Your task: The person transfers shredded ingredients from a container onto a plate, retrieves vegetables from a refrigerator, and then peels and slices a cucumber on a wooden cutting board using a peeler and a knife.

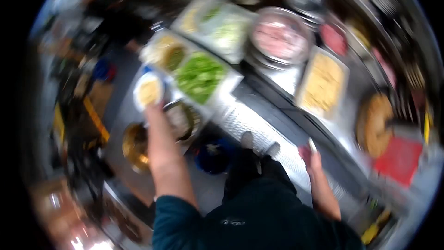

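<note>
The whole view is smeared by motion. My left hand (pixel 153 108) reaches forward to the near rim of a round white tub (pixel 139 93) with pale yellow food in it. Its fingers are too blurred to show whether they grip the rim. Just right of that arm is a metal bowl (pixel 194 119) with pale contents. A tray of chopped green lettuce (pixel 201 76) lies beyond it. Low on the right, my right hand (pixel 315 162) is closed around a narrow white object (pixel 312 145), whose kind I cannot make out. A steel counter edge is close to it.
Across the gap stand a large round container of pink food (pixel 280 39) and a tray of yellow slices (pixel 323 83). A brown round item (pixel 373 122) and a red sheet (pixel 398 161) lie far right. A gold-coloured bowl (pixel 135 147) and blue bucket (pixel 210 161) are nearby.
</note>
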Action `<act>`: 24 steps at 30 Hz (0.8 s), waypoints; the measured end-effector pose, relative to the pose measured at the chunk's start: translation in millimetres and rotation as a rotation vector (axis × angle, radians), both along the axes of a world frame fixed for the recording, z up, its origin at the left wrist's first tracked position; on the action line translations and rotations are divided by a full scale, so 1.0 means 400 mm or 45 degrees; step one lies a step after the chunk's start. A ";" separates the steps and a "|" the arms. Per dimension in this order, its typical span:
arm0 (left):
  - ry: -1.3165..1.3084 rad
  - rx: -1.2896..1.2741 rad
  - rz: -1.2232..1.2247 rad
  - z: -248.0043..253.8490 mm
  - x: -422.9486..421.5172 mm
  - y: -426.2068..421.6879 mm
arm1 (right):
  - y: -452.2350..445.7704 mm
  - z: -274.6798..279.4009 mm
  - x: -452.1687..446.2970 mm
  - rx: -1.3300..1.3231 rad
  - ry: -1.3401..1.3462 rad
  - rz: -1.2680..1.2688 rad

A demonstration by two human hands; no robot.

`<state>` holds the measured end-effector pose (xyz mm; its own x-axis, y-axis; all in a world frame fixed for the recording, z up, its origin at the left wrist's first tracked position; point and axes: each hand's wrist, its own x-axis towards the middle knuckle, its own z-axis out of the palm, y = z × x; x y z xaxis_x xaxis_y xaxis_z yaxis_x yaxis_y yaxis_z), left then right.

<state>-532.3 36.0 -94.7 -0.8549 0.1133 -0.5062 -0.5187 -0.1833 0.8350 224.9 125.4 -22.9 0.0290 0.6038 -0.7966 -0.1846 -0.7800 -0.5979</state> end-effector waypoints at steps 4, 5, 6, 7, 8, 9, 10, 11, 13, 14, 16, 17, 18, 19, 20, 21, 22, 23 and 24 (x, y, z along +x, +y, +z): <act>-0.279 -0.154 -0.057 0.144 0.033 0.034 | 0.137 0.030 -0.054 0.112 0.379 -0.366; -0.305 -0.208 0.170 0.254 0.136 0.075 | 0.174 0.034 -0.069 0.116 0.430 -0.440; -0.228 -0.302 0.128 0.249 0.139 0.060 | 0.213 0.039 -0.085 0.072 0.460 -0.566; -0.195 -0.038 0.109 0.254 0.145 0.056 | 0.256 0.046 -0.096 -0.007 0.518 -0.670; -0.105 -0.100 0.095 0.337 0.235 0.099 | 0.289 0.036 -0.101 -0.046 0.523 -0.733; -0.014 -0.116 0.098 0.418 0.335 0.129 | 0.319 0.022 -0.106 -0.087 0.530 -0.789; 0.077 -0.133 0.102 0.498 0.436 0.158 | 0.343 0.012 -0.112 -0.130 0.539 -0.841; 0.165 -0.106 0.117 0.536 0.492 0.167 | 0.357 0.010 -0.121 -0.076 0.500 -0.775; 0.457 -0.220 0.088 0.533 0.585 0.157 | 0.371 -0.005 -0.130 0.012 0.420 -0.631; 0.657 -0.360 0.041 0.486 0.619 0.132 | 0.368 -0.021 -0.127 0.014 0.420 -0.659; 0.790 -0.405 -0.370 0.375 0.690 0.071 | 0.362 -0.063 -0.124 0.017 0.424 -0.704; 0.915 -0.451 -0.538 0.337 0.742 0.054 | 0.363 -0.063 -0.116 -0.024 0.488 -0.734; 0.886 -0.419 -0.580 0.338 0.854 0.094 | 0.355 -0.080 -0.100 -0.056 0.474 -0.704; 0.855 -0.389 -0.621 0.339 0.965 0.133 | 0.342 -0.104 -0.077 -0.085 0.458 -0.674; 0.571 -0.198 -0.573 0.350 1.050 0.179 | 0.327 -0.123 -0.064 -0.112 0.440 -0.645; 0.381 -0.119 -0.570 0.273 1.082 0.190 | 0.312 -0.098 -0.058 -0.114 0.401 -0.650; 0.192 -0.036 -0.566 0.161 1.104 0.195 | 0.287 -0.069 -0.050 -0.086 0.423 -0.681; 0.001 0.007 -0.621 0.074 1.127 0.206 | 0.257 -0.053 -0.032 -0.066 0.458 -0.708; -0.192 0.051 -0.671 0.001 1.150 0.223 | 0.226 -0.043 -0.008 -0.047 0.490 -0.733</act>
